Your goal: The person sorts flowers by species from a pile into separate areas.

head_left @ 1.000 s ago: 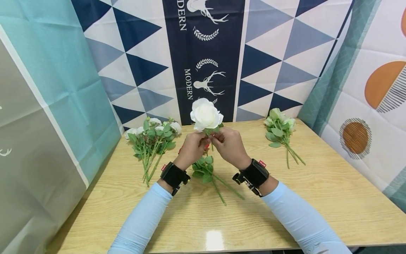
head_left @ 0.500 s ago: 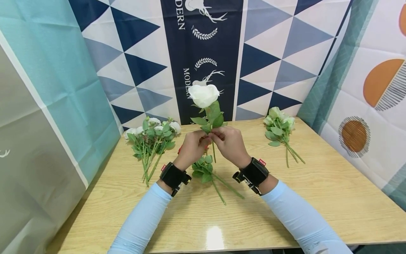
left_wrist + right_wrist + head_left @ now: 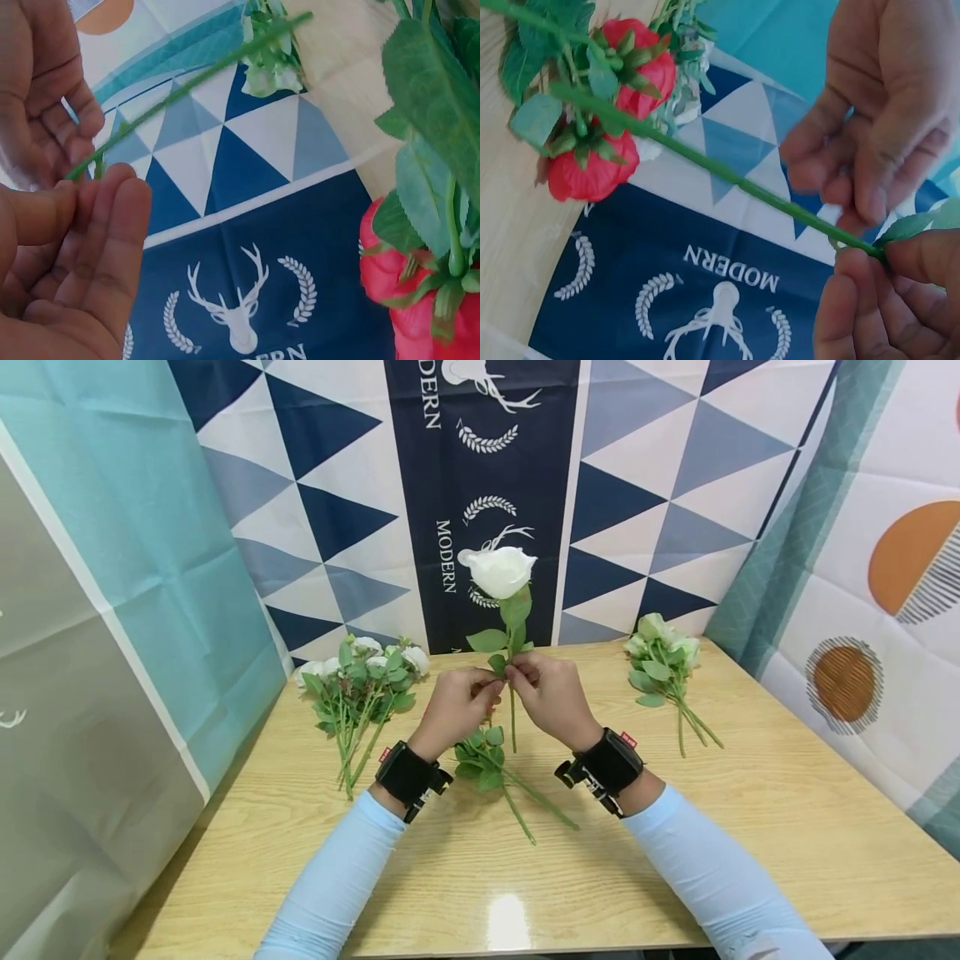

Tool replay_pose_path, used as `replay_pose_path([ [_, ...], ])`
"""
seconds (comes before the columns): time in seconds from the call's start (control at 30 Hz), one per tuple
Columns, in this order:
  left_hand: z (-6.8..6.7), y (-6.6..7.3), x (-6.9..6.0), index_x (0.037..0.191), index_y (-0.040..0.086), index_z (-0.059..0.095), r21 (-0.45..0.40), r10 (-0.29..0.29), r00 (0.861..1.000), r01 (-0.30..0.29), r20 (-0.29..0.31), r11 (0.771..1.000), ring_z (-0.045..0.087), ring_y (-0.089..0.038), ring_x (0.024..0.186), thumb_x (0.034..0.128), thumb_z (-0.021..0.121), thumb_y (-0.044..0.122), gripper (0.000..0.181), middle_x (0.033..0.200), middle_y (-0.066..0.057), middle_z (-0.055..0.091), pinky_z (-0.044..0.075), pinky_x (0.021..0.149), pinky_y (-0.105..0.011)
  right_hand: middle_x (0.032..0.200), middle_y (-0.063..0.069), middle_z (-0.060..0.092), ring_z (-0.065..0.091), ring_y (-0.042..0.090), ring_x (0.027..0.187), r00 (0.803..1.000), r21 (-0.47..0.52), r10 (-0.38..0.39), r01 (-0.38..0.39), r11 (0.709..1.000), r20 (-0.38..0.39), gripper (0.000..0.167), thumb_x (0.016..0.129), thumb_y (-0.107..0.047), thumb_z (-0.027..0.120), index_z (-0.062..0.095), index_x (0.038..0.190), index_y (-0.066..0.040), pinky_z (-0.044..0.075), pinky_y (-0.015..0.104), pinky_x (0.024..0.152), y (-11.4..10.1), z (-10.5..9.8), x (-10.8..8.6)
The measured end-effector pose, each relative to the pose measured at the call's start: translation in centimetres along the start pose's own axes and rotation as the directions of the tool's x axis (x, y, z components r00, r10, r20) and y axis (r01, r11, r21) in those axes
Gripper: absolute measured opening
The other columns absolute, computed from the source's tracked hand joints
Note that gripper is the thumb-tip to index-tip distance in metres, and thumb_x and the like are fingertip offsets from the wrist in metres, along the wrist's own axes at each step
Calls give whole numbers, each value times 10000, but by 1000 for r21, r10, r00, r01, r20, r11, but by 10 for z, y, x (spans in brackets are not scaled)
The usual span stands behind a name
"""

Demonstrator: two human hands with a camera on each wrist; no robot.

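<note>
An artificial white rose (image 3: 498,572) stands upright above the table, its leaves spreading below the bloom. My right hand (image 3: 557,700) pinches its green stem (image 3: 727,174) between thumb and fingers, just under the leaves. My left hand (image 3: 457,708) pinches at the same part of the stem from the other side; the exact contact is partly hidden by the fingers. Below both hands lie red roses (image 3: 592,166) on the table. In the head view their blooms are mostly covered by my left hand, while their leaves (image 3: 482,762) and stems show.
White flowers (image 3: 363,681) with long stems lie at the back left of the wooden table (image 3: 420,893). Pale green roses (image 3: 660,656) lie at the back right. Patterned cloth (image 3: 483,452) hangs behind the table and along both sides.
The white rose has been raised and turned from facing the camera to upright, so its leaves and lower stem show. It then shifted slightly right. Both hands stay close together at the stem.
</note>
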State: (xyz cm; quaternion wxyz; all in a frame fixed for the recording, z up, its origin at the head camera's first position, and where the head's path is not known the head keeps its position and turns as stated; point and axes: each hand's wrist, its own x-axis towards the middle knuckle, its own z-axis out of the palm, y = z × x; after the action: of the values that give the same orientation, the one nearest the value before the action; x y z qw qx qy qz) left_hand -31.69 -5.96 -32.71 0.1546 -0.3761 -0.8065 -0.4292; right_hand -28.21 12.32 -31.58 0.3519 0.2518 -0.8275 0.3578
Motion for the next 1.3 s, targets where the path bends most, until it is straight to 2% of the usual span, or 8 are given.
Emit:
replay_pose_path([
  [0.17, -12, -6, 2, 1105, 31, 771, 73, -49, 998, 51, -27, 996, 579, -107, 586, 1048, 613, 135, 197, 776, -68, 705, 481, 612, -293, 853, 147, 731, 663, 211, 673, 1000, -21, 27, -26, 999, 9, 143, 1011, -29, 637, 728, 1069, 64, 518, 356, 639, 8, -7, 4],
  [0.3, -27, -15, 2, 1102, 16, 767, 192, -98, 992, 112, -80, 975, 628, -169, 656, 1049, 607, 124, 200, 826, -103, 719, 524, 697, -337, 874, 158, 727, 632, 231, 672, 996, -59, 89, -87, 994, 21, 175, 1025, -55, 626, 729, 1102, 64, 489, 373, 655, 19, -13, 6],
  [0.53, -58, -41, -2, 1028, 15, 792, 397, -204, 961, 262, -185, 880, 699, -268, 779, 1029, 638, 128, 191, 875, -133, 749, 564, 756, -415, 922, 188, 738, 671, 296, 746, 972, -140, 226, -215, 967, 68, 197, 1029, -91, 631, 732, 1113, 56, 520, 443, 703, 46, -18, 7],
  [0.73, -82, -63, -14, 926, 17, 772, 459, -289, 925, 374, -247, 806, 572, -256, 631, 1037, 623, 125, 215, 804, -168, 687, 444, 601, -379, 957, 223, 737, 687, 345, 807, 948, -194, 309, -290, 937, 77, 200, 1026, -89, 631, 737, 1095, 65, 536, 499, 770, 72, -19, 5],
  [0.87, -94, -81, -24, 702, 52, 669, 475, -392, 881, 474, -266, 742, 406, -160, 507, 1027, 628, 113, 333, 604, -60, 503, 316, 522, -313, 947, 218, 733, 676, 338, 788, 921, -227, 375, -346, 910, 102, 200, 1031, -94, 621, 744, 1067, 60, 526, 488, 744, 88, -19, 1],
  [1.0, -105, -96, -33, 539, 132, 432, 476, -510, 822, 565, -254, 673, 245, -132, 456, 1005, 637, 100, 511, 523, 18, 258, 245, 496, -314, 930, 208, 732, 665, 322, 757, 885, -260, 444, -400, 879, 139, 205, 1038, -99, 608, 750, 1033, 49, 511, 458, 694, 100, -17, -4],
  [1.1, -109, -104, -38, 516, 155, 391, 488, -598, 773, 614, -214, 620, 302, -160, 442, 974, 686, 122, 546, 491, 18, 262, 302, 500, -348, 922, 196, 732, 657, 305, 746, 860, -287, 483, -427, 858, 166, 201, 1034, -103, 611, 752, 1000, 36, 502, 435, 678, 108, -16, -8],
  [1.3, -113, -114, -43, 579, 110, 588, 504, -732, 671, 676, -119, 538, 600, -294, 600, 935, 773, 193, 409, 549, -60, 548, 470, 595, -437, 885, 184, 725, 620, 273, 696, 825, -318, 512, -431, 844, 239, 189, 1016, -84, 633, 761, 963, 43, 466, 403, 653, 120, -15, -15],
])
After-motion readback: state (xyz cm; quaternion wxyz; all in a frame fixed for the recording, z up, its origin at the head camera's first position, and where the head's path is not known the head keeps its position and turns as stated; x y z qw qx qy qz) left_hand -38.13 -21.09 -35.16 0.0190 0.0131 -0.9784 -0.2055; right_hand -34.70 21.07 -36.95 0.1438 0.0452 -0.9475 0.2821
